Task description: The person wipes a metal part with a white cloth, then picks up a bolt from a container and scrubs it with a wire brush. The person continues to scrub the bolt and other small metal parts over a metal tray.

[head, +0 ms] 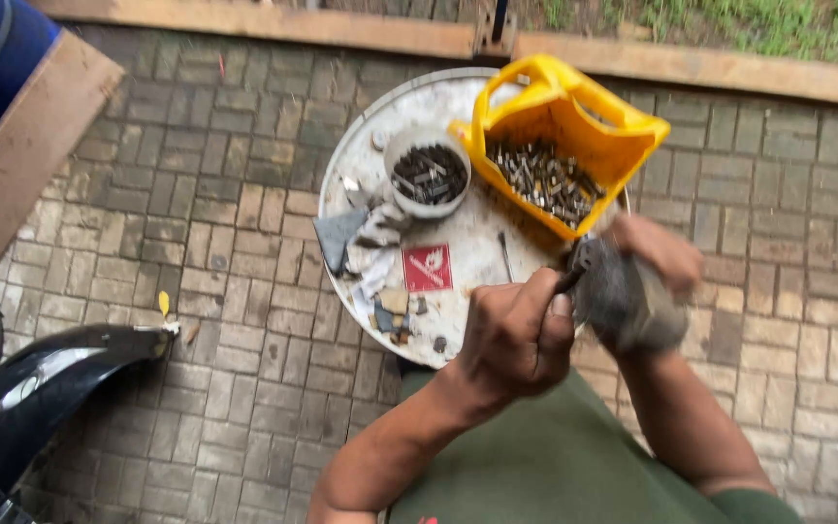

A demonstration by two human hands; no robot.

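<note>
- Over the near edge of a round metal drum top (361, 155), two bare hands work close together, forearms rising from the bottom of the view.
- Left hand (516, 335): one; knuckles up, fingers curled shut around a thin dark tool (568, 280), whose tip points at the part held opposite.
- Right hand (657, 254): one; blurred, fingers wrapped over the top of a grey metal part (623, 301), gripping it just beside the drum's rim.
- Grey metal part: one; bulky, between the two hands, touching the tool's tip as far as the blur allows.
- Yellow plastic container (574, 121): one; cut open, tilted, on the drum's far right, holding many small metal pieces, too many to count.
- White round tub (427, 175): one; left of the yellow container, filled with dark small parts.
- Red square label (428, 268): one; flat on the drum.
- Rags and scraps (366, 243): a loose heap, count unclear.
</note>
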